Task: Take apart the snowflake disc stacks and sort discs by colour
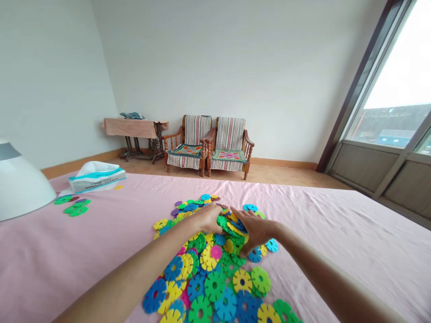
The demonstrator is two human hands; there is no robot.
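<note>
- Left hand [208, 220]: at 12 o'clock, fingers pressed together and curled down against a leaning stack of plastic snowflake discs [234, 226]; fingertips are hidden, so any pinch cannot be told.
- Right hand [256, 231]: just past 12 o'clock, fingers slightly spread, thumb well apart from them and pointing down, cupping the stack's other side.
- The leaning stack sits between both hands, touching each; green, yellow and blue discs show.
- Loose heap of discs [205, 273]: runs from beneath the hands toward 6 o'clock, on a pink bedsheet [336, 251]. Blue, green, yellow and pink, overlapping.
- Small cluster of green discs [72, 206]: 10 o'clock, well apart from the heap, near a tissue packet [96, 178].
- White dome-shaped shade [20, 181]: 9 to 10 o'clock, at the bed's edge.
- Past the bed: two wooden armchairs [210, 146] with striped covers, side by side, at 12 o'clock; cloth-draped treadle sewing table [136, 128] at 11 o'clock; tall window [393, 76] at 2 o'clock.
</note>
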